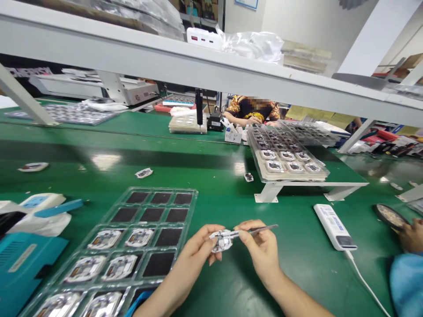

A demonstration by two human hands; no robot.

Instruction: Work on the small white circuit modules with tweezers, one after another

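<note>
Steel tweezers point(264, 229), right fingers point(243, 226); left fingers point(205, 234) pinch module point(222, 241)

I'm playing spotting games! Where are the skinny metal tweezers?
Find the green workbench, then the clear tray with dark square pockets. Just right of it, the left hand holds a small white part. The thin metal tweezers poke from the right hand, the only tool those hands hold.
</note>
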